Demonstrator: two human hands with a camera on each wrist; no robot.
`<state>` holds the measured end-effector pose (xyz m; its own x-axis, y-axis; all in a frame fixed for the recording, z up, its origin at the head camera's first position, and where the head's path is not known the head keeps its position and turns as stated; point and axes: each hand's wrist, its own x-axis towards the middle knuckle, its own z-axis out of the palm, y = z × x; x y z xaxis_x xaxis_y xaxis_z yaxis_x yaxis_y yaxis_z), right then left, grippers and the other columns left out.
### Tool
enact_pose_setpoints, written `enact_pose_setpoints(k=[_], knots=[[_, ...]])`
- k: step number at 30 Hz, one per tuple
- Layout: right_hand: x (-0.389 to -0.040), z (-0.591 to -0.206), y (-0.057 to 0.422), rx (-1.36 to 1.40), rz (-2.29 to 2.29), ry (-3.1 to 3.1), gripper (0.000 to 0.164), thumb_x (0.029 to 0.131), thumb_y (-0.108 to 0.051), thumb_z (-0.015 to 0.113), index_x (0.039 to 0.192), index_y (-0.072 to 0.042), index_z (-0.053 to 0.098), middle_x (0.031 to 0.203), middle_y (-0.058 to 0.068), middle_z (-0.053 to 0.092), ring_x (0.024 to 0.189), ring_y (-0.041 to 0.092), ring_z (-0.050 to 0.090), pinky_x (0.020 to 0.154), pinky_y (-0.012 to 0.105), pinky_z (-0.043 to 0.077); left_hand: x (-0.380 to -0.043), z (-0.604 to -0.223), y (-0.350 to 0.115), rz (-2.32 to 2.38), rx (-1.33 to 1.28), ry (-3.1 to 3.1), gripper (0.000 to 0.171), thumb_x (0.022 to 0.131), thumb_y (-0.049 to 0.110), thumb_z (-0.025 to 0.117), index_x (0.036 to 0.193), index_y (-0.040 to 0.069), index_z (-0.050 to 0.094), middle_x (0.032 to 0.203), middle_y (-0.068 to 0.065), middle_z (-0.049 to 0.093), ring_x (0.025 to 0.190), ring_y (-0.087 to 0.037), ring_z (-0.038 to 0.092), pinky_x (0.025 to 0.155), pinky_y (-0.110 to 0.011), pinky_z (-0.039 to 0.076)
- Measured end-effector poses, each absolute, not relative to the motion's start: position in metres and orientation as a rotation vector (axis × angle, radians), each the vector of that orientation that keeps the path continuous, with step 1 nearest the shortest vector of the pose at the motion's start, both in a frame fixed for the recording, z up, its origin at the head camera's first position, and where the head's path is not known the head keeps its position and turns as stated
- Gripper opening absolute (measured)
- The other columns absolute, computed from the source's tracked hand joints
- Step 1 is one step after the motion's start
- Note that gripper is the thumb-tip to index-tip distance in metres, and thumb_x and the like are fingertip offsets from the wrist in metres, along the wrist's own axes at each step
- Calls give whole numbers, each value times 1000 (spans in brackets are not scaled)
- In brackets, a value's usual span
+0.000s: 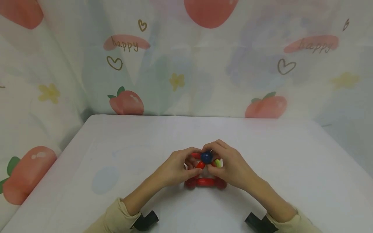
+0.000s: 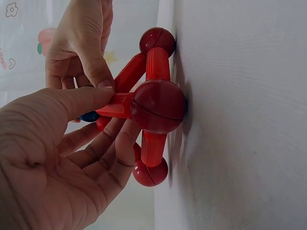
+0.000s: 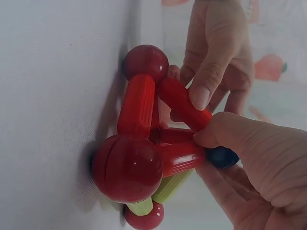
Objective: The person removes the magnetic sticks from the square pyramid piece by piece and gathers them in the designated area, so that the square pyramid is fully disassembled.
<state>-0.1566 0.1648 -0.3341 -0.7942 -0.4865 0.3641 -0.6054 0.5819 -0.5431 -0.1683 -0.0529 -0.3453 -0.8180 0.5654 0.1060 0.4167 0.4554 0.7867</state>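
A small frame of ridged red rods point(image 3: 136, 105) and glossy red balls point(image 2: 158, 105) stands on the table, its rods sloping up to a dark blue ball point(image 1: 207, 157). One yellow-green rod point(image 3: 172, 186) is on its right side. My left hand point(image 1: 180, 166) pinches a sloping red rod point(image 3: 184, 103), thumb on its near side and fingertips up by the blue ball. From the other side my right hand point(image 1: 230, 165) grips the blue ball at the top, with its thumb point(image 3: 225, 129) over the rod ends there. Fingers partly hide the upper joints.
A white-covered table point(image 1: 73, 200) reaches out around the frame. Behind it hangs a printed cloth point(image 1: 204, 71) with fruit, hearts and the word "happy". Black wrist mounts point(image 1: 145, 221) sit at both sleeves point(image 1: 116, 215).
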Motion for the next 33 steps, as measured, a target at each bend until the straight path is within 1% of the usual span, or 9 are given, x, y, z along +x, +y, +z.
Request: enact_pose_setpoints(k=[6, 12, 15, 18, 24, 27, 30, 33], knots=[[-159, -335, 167, 941, 1136, -2604, 46, 79, 8, 80, 118, -8, 62, 109, 1, 66, 93, 14, 70, 85, 35, 61, -168, -344, -53, 1305, 857, 2527, 50, 91, 10, 78, 137, 10, 59, 90, 4, 69, 81, -9, 63, 71, -22, 55], [-163, -335, 171, 874, 1233, -2597, 43, 78, 6, 81, 114, -9, 61, 103, 1, 69, 86, 15, 70, 82, 33, 61, -167, -344, -53, 1317, 838, 2509, 54, 89, 8, 79, 139, 12, 57, 86, 4, 67, 78, -10, 63, 73, -21, 56], [-164, -336, 173, 836, 1301, -2608, 42, 79, 5, 81, 114, -8, 61, 103, 2, 69, 86, 14, 70, 82, 33, 61, -166, -344, -52, 1324, 838, 2492, 55, 89, 7, 79, 139, 12, 57, 86, 4, 67, 76, -10, 63, 72, -21, 56], [-165, -336, 174, 796, 1436, -2621, 41, 80, 4, 80, 115, -6, 60, 105, 5, 69, 90, 16, 70, 84, 32, 61, -166, -344, -52, 1325, 848, 2491, 56, 89, 7, 79, 139, 11, 56, 85, 4, 68, 75, -9, 63, 72, -21, 56], [-168, -333, 178, 644, 1791, -2609, 40, 87, -2, 78, 119, -1, 55, 107, 15, 69, 96, 21, 71, 87, 26, 59, -166, -343, -51, 1319, 840, 2497, 54, 89, 7, 79, 138, 10, 57, 87, 4, 68, 77, -10, 63, 72, -21, 56], [-169, -328, 182, 634, 1750, -2601, 41, 87, -1, 77, 120, -1, 53, 110, 15, 69, 99, 21, 71, 89, 28, 58, -166, -342, -50, 1310, 827, 2506, 54, 89, 8, 79, 138, 8, 57, 88, 3, 68, 79, -10, 64, 72, -21, 57], [-169, -325, 187, 667, 1564, -2624, 43, 84, 2, 79, 120, -3, 53, 112, 12, 67, 100, 21, 71, 92, 31, 57, -165, -342, -50, 1301, 801, 2515, 54, 89, 9, 80, 138, 9, 58, 89, 3, 67, 79, -10, 64, 72, -21, 57], [-170, -324, 194, 660, 1431, -2656, 46, 83, 3, 80, 120, -4, 54, 112, 10, 67, 101, 21, 71, 94, 30, 56, -164, -342, -49, 1297, 766, 2518, 54, 88, 10, 80, 138, 9, 58, 89, 4, 67, 79, -10, 63, 72, -22, 57]])
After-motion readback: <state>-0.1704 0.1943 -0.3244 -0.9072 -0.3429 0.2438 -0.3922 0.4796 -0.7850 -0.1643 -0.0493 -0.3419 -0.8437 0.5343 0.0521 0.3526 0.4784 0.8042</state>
